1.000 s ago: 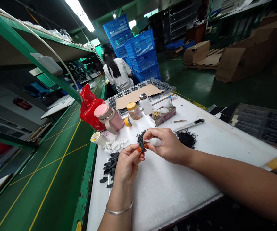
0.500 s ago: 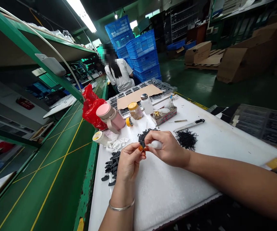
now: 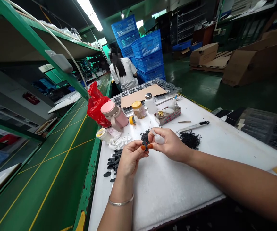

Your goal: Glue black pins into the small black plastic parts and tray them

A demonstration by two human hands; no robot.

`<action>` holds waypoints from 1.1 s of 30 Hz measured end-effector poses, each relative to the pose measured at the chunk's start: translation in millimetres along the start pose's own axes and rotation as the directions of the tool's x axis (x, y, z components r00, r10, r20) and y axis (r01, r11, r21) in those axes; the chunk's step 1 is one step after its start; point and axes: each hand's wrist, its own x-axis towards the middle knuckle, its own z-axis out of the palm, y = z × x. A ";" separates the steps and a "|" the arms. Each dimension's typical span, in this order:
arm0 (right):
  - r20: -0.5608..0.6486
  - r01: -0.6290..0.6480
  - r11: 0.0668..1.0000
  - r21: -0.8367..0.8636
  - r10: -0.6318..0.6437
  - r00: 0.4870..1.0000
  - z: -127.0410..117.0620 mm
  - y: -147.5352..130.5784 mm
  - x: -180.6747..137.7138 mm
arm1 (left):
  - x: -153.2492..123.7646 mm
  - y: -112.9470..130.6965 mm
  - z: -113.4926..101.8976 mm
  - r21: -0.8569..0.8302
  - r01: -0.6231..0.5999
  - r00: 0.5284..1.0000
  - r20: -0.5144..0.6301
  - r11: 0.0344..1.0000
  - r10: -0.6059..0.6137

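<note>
My left hand (image 3: 131,158) pinches a small black part (image 3: 145,147) between thumb and forefinger above the white table (image 3: 172,189). Touching it from the right, my right hand (image 3: 171,144) is closed around a small white squeeze bottle (image 3: 158,138) and also pinches the part. Behind the hands lies a heap of small black pieces (image 3: 145,135). A pile of thin black pins (image 3: 190,139) lies to the right, and larger black parts (image 3: 113,162) lie by the table's left edge.
At the back of the table stand a pink flask (image 3: 115,115), a yellow-lidded jar (image 3: 138,109), a white bottle (image 3: 150,103), a small tray of tools (image 3: 168,115) and a knife (image 3: 192,126). A red bag (image 3: 95,104) hangs left. Another person (image 3: 125,72) sits beyond, by blue crates (image 3: 148,54).
The view has shifted slightly; both hands stay joined on the small black part, with the white bottle in my right hand tilted a little more upright.
</note>
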 end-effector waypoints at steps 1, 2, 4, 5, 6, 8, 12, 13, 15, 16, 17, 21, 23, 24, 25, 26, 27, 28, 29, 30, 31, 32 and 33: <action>0.006 -0.016 1.000 0.019 0.016 1.000 0.2 0.5 0.0 | 0.3 -0.1 0.1 0.011 -0.006 1.000 -0.005 1.000 0.006; 0.011 -0.036 0.998 0.042 0.035 0.999 0.3 1.2 0.1 | 0.7 -0.2 0.1 0.025 -0.014 1.000 -0.007 1.000 0.014; 0.022 -0.071 0.993 0.093 0.070 0.997 0.5 2.7 0.3 | 1.4 -0.4 0.1 0.052 -0.034 0.999 -0.008 0.998 0.035; 0.027 -0.082 0.990 0.113 0.080 0.996 0.6 3.3 0.2 | 1.7 -0.7 0.0 0.063 -0.044 0.999 -0.007 0.997 0.045; 0.028 -0.089 0.988 0.126 0.087 0.996 0.8 3.5 0.1 | 1.9 -1.0 -0.1 0.068 -0.052 0.999 -0.004 0.996 0.053; 0.014 -0.090 0.988 0.124 0.089 0.996 1.5 2.9 -0.5 | 2.1 -1.7 -0.2 0.064 -0.065 0.998 0.006 0.996 0.064; -0.051 -0.036 0.999 0.037 0.038 0.998 3.4 0.4 -2.2 | 1.7 -3.1 0.0 0.057 -0.084 0.996 0.019 0.995 0.083; -0.067 -0.022 1.000 0.016 0.023 0.997 4.0 0.5 -2.4 | 1.6 -3.5 0.1 0.069 -0.097 0.995 0.007 0.993 0.097; -0.090 -0.010 1.000 -0.001 0.010 0.996 5.3 2.5 -2.2 | 1.6 -4.2 0.1 0.116 -0.143 0.989 -0.030 0.983 0.147; -0.091 -0.019 1.000 0.019 0.021 0.996 6.0 4.4 -1.8 | 1.7 -4.6 -0.1 0.146 -0.173 0.982 -0.052 0.974 0.182; -0.081 -0.043 0.997 0.065 0.048 0.996 6.7 6.5 -1.2 | 1.9 -4.9 -0.4 0.175 -0.204 0.973 -0.071 0.963 0.219; 0.047 -0.215 0.918 0.334 0.212 0.976 8.7 14.4 2.2 | 2.2 -5.2 -1.8 0.238 -0.305 0.935 -0.111 0.922 0.337; 0.082 -0.263 0.887 0.381 0.251 0.965 8.6 16.3 3.4 | 1.8 -4.9 -2.0 0.243 -0.328 0.925 -0.114 0.913 0.363; 0.086 -0.272 0.881 0.386 0.260 0.962 8.3 16.8 3.8 | 1.6 -4.8 -1.8 0.244 -0.337 0.921 -0.114 0.909 0.372; 0.091 -0.280 0.877 0.391 0.265 0.960 7.9 17.2 3.9 | 1.3 -4.6 -1.5 0.245 -0.346 0.918 -0.112 0.905 0.381; 0.096 -0.286 0.872 0.397 0.270 0.958 7.5 17.6 4.0 | 0.9 -4.4 -0.9 0.249 -0.355 0.915 -0.106 0.901 0.390; 0.103 -0.292 0.867 0.404 0.275 0.956 7.0 17.9 3.9 | 0.5 -4.1 -0.3 0.255 -0.363 0.912 -0.100 0.896 0.398; 0.110 -0.301 0.861 0.410 0.280 0.954 6.6 18.1 3.8 | 0.1 -3.7 0.5 0.264 -0.368 0.910 -0.094 0.891 0.404; 0.115 -0.307 0.857 0.413 0.286 0.951 6.3 18.3 3.6 | -0.4 -3.0 1.2 0.275 -0.369 0.910 -0.088 0.888 0.405; 0.116 -0.310 0.856 0.413 0.288 0.951 6.0 18.3 3.4 | -0.9 -2.3 1.9 0.286 -0.366 0.911 -0.083 0.886 0.404; 0.112 -0.306 0.859 0.411 0.285 0.952 5.7 18.1 3.1 | -1.4 -1.5 2.4 0.294 -0.363 0.913 -0.078 0.884 0.400; 0.108 -0.296 0.864 0.407 0.277 0.955 5.5 17.7 2.8 | -1.8 -0.6 2.7 0.298 -0.358 0.916 -0.071 0.885 0.395; 0.102 -0.282 0.870 0.403 0.264 0.959 5.3 17.2 2.5 | -2.1 0.2 2.8 0.298 -0.353 0.920 -0.060 0.887 0.386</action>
